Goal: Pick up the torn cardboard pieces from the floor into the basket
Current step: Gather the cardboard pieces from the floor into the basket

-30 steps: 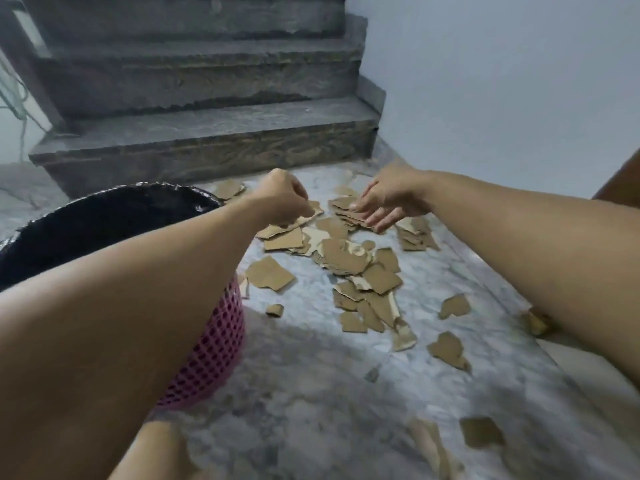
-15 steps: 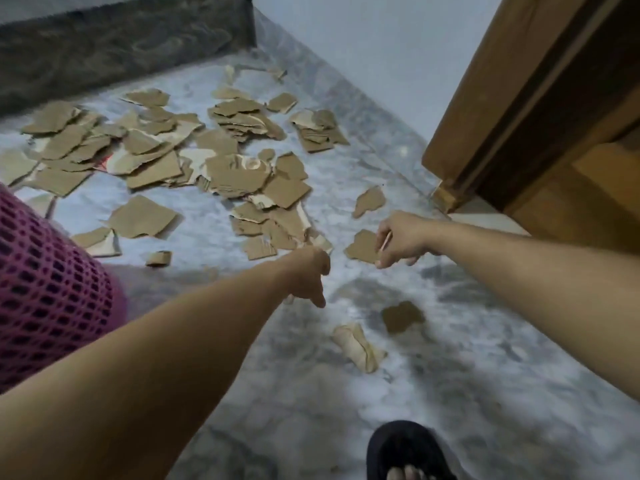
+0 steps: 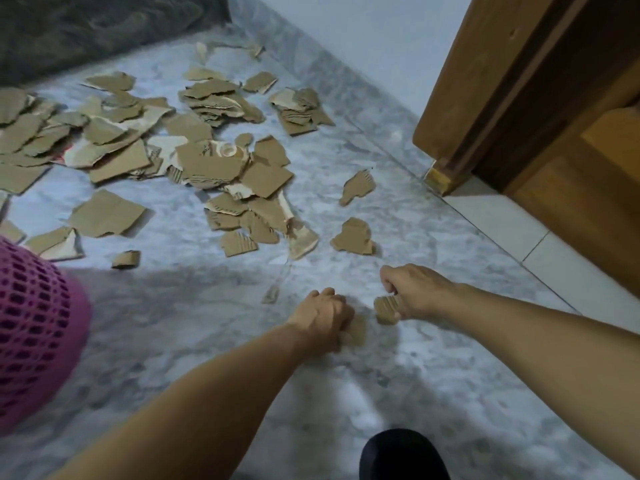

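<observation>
Brown cardboard scraps [image 3: 207, 161] lie strewn over the marble floor [image 3: 194, 327], well apart from the pink basket [image 3: 38, 327] at the left. The right hand [image 3: 415, 292] pinches one ridged scrap [image 3: 386, 308]; the left hand [image 3: 323, 318] curls onto another piece [image 3: 356, 332]. Thin, flat pieces could slip from a loose pinch on the way to the basket. No writing is readable.

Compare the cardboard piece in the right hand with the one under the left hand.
The right hand grips its piece, lifted and clearly showing. The left hand covers most of the other piece, which looks flat on the floor. Both are small, brown and torn.
</observation>
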The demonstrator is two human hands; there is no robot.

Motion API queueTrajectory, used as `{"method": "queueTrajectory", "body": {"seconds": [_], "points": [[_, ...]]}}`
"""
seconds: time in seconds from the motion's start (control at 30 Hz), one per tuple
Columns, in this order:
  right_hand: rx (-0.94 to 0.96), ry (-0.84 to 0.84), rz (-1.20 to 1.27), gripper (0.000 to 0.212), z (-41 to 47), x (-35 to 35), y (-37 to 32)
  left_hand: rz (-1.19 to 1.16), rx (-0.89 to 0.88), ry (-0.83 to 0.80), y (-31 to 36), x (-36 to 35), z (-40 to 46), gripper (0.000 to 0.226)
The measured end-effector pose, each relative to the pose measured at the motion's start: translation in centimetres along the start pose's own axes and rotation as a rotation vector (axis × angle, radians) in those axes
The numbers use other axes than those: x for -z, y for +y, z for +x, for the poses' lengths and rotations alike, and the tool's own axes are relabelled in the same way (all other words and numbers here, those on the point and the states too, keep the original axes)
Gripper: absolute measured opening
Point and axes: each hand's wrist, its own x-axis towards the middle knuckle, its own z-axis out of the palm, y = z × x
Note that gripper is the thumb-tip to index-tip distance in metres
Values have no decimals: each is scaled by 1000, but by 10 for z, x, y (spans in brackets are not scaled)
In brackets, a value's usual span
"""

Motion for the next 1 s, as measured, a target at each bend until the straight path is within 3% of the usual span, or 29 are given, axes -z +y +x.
{"method": "queueTrajectory", "body": {"seconds": [0.2, 0.33, 0.4, 0.5, 0.63, 0.7, 0.8, 0.9, 1.0], "points": [[-92, 101, 379, 29, 32, 33, -16, -294, 302, 162, -36, 24, 10, 40], [-169, 245, 540, 57, 62, 53, -34, -381, 460, 337, -69, 43, 16, 37], [-222, 252, 512, 72, 76, 55, -41, -417, 530, 400, -87, 50, 17, 36], [-292, 211, 349, 70, 90, 55, -44, -487, 667, 481, -115, 58, 19, 38], [-381, 151, 327, 72, 105, 63, -50, -617, 785, 556, -150, 65, 20, 53], [-345, 162, 447, 70, 115, 74, -54, -702, 858, 587, -164, 68, 19, 58], [-240, 216, 588, 47, 135, 94, -71, -656, 939, 667, -185, 74, 11, 34], [-176, 255, 730, 44, 154, 108, -98, -605, 1039, 668, -206, 72, 4, 44], [-129, 248, 756, 27, 179, 113, -125, -551, 1281, 697, -221, 70, -1, 44]]}}
